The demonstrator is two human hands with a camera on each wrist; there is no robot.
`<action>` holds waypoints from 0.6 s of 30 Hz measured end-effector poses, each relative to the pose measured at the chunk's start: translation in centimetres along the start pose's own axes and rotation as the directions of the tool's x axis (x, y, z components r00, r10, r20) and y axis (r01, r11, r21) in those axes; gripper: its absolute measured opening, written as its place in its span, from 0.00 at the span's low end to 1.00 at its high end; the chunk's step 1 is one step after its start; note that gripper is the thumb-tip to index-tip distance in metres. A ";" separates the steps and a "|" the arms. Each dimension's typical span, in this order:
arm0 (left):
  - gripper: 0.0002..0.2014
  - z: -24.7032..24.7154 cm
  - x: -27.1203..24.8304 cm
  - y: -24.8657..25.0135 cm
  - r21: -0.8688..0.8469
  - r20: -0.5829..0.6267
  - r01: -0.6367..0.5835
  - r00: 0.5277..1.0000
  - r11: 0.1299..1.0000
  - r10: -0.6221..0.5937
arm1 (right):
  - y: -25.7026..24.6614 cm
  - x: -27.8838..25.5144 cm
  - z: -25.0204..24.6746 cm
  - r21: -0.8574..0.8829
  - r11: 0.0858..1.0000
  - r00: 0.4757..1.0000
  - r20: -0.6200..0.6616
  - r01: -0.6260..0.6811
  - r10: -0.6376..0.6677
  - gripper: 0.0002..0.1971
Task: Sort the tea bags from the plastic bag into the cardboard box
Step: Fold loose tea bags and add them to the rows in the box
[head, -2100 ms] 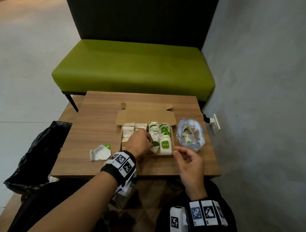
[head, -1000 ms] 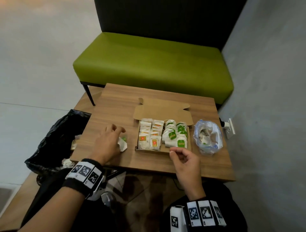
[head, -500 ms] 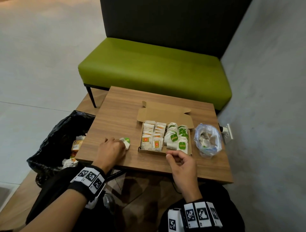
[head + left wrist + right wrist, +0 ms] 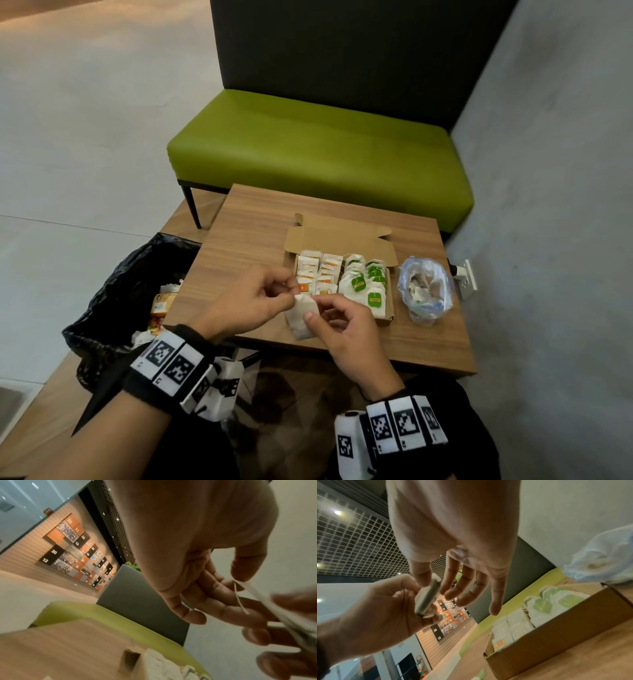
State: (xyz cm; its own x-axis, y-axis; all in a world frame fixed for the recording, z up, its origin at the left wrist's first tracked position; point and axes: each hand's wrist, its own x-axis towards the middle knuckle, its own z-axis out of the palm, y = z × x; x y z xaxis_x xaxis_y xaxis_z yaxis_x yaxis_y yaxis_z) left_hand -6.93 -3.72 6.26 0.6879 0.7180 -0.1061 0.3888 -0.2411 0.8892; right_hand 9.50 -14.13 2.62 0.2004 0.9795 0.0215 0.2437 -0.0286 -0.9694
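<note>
both hands have come together at the lower centre of the head view, over the near edge of the table [image 4: 246, 219]. half a second ago the left hand [image 4: 251, 305] lay flat on the table over a tea bag at the left of the box, and the right hand [image 4: 346, 329] waited curled in front of the box. now the tea bag [image 4: 301, 317] is lifted off the wood and hangs between them, a pale paper pouch. the left thumb and forefinger pinch its top edge; the right thumb and fingers pinch the same edge just beside them. in the right wrist view the pouch shows edge-on between the 2 hands.

the box [image 4: 342, 240] sits open at mid-frame, with orange-tagged bags in its left rows and green-tagged ones in its right. the plastic bag [image 4: 424, 291], to its right, holds more.

it looks as if the stray bag is being straightened or checked before it goes into a row, so sorting is well along but not finished.
</note>
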 end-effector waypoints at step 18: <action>0.04 6.7 7.1 -0.3 0.088 -0.110 -0.061 0.991 0.994 0.071 | 4.3 -1.2 -4.5 0.135 0.986 0.879 -0.454 -0.097 0.149 0.05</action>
State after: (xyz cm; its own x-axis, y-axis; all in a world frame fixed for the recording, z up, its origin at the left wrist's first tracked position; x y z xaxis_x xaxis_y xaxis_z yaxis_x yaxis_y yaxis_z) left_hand 1.94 -2.87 2.25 0.6421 0.7666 0.0068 0.3984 -0.3413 0.8513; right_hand 14.55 -16.30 -0.44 0.6431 0.7657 -0.0145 0.0927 -0.0965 -0.9910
